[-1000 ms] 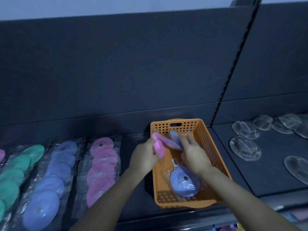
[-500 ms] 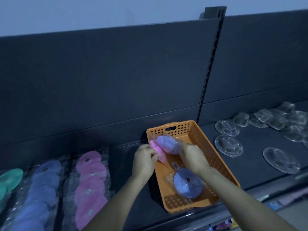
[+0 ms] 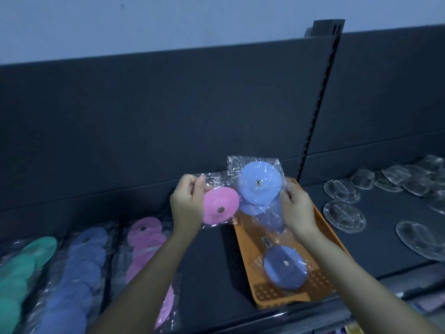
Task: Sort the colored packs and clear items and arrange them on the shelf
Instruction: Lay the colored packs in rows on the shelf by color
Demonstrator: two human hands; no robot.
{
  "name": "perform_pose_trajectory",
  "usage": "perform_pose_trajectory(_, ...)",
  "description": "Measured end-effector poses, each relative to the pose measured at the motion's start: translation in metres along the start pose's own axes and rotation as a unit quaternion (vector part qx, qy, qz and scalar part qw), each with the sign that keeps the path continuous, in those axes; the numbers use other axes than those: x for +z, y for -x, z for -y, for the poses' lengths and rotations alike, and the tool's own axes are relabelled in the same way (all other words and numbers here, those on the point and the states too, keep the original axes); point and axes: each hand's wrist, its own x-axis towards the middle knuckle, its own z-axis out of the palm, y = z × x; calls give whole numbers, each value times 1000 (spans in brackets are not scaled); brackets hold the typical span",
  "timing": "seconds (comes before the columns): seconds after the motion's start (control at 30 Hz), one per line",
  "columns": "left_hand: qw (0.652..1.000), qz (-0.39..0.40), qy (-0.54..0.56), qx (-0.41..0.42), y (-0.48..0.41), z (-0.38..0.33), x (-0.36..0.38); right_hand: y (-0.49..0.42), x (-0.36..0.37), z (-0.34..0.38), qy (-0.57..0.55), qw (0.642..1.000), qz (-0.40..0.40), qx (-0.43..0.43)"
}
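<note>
My left hand (image 3: 186, 203) grips a pink round pack (image 3: 220, 208) in clear wrap, held up above the shelf (image 3: 207, 261). My right hand (image 3: 297, 208) holds blue round packs (image 3: 258, 186) by the wrap, raised over the far end of the orange basket (image 3: 243, 256). The two packs touch side by side between my hands. Another blue pack (image 3: 285, 267) lies in the basket. On the shelf to the left lie rows of pink packs (image 3: 144, 239), blue packs (image 3: 79, 268) and green packs (image 3: 21, 268).
Several clear oval items (image 3: 344, 213) lie spread on the right shelf section. A slotted upright post (image 3: 317, 102) divides the two dark back panels. The shelf's front edge runs below the basket.
Both hands rose out of the basket, lifting the pink and blue packs up and turning them flat toward me. The camera view shifted right and closer.
</note>
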Motion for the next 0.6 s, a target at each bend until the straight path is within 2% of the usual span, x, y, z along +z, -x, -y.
perform_pose_trajectory(0.17, 992, -102, 2, -75, -10, 15, -42, 4, 22, 28, -111, 994, 17, 10)
perform_pose_trajectory(0.3, 973, -155, 66, -157, -4, 34, -82, 21, 52, 38, -174, 982, 48, 53)
perform_pose_trajectory(0.43, 965, -179, 64, -180, 11, 51, -118, 40, 83, 41, -195, 972, 82, 104)
perform_pose_trajectory(0.6, 958, -204, 53, -196, 25, 64, -147, 59, 116, 39, -166, 967, 101, 165)
